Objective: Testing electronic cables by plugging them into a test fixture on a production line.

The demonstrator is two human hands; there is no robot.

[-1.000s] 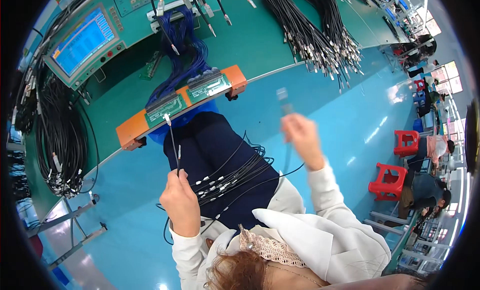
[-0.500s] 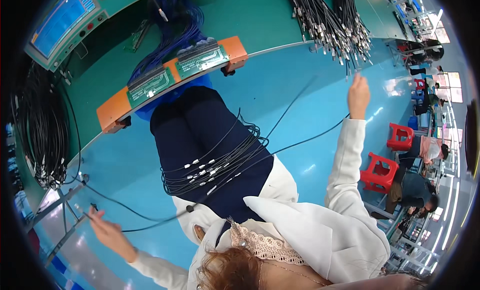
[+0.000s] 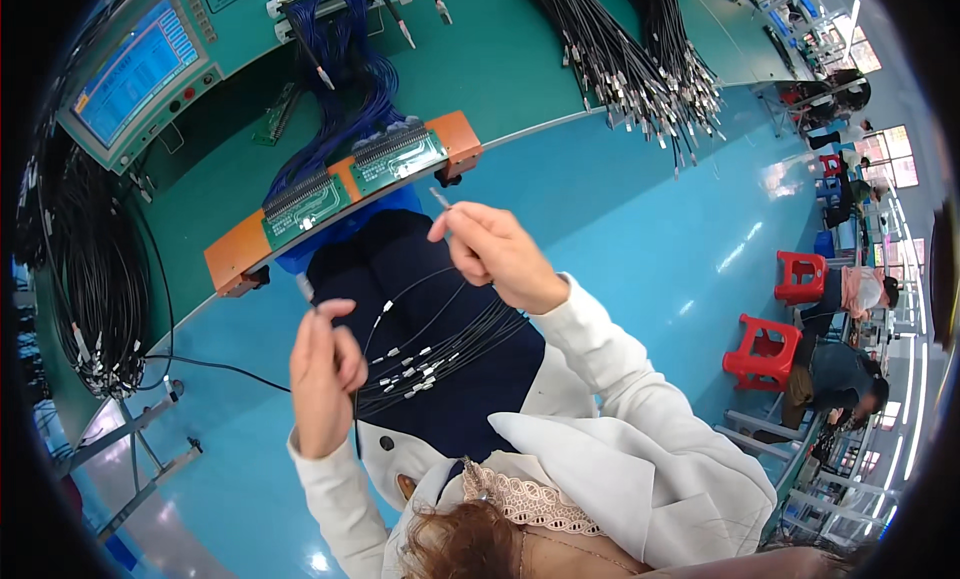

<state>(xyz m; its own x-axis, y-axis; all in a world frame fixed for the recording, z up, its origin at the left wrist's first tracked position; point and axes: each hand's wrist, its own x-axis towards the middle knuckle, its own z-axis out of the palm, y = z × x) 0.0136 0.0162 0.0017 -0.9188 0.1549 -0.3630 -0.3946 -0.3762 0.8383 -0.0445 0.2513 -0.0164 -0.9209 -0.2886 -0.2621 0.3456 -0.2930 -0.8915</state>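
My left hand (image 3: 325, 369) pinches a thin black cable near its end, and the silvery connector (image 3: 305, 287) points up past the fingertips. Between the thumb and fingers of my right hand (image 3: 497, 254) is another cable end, its metal connector (image 3: 439, 196) sticking out toward the bench edge. Several black cables (image 3: 470, 344) with white-tagged ends lie across my dark-clad lap. Just ahead of both hands, two green circuit boards (image 3: 400, 164) with dark edge connectors sit on an orange fixture (image 3: 235, 234) at the bench edge. The left hand is close to the nearer board; the right is by the fixture's right end.
A tester with a blue screen (image 3: 140, 74) stands on the green bench (image 3: 480, 69) at the left. Blue wires (image 3: 345, 99) run back from the boards. Black cable bundles hang at the far right (image 3: 630, 69) and left (image 3: 95, 269). Red stools (image 3: 765, 349) and people are at the right.
Both hands have come inward from far apart to just before the fixture, each with a cable end. The cable stretched between them has gone slack. The view has shifted slightly.
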